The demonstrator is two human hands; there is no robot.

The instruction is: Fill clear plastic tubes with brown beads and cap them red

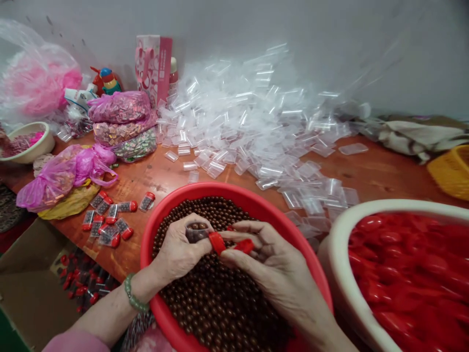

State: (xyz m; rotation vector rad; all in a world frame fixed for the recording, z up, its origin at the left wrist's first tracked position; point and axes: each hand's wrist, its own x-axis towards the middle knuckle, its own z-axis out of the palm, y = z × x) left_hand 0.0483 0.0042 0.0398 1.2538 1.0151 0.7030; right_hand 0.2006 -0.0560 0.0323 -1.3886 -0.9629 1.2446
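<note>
My left hand, with a green bead bracelet at the wrist, grips a small clear case with brown balls inside. A red cap is at the right end of the case. My right hand has its fingertips at this cap and holds another red piece between thumb and fingers. Both hands are over a red basin full of shiny brown balls. At the right, a cream tub holds many red caps.
Clear plastic sleeves lie heaped along the wall. Several filled cases rest on the wooden table at left, near pink bags. A cardboard box with more filled cases stands below. An orange basket is far right.
</note>
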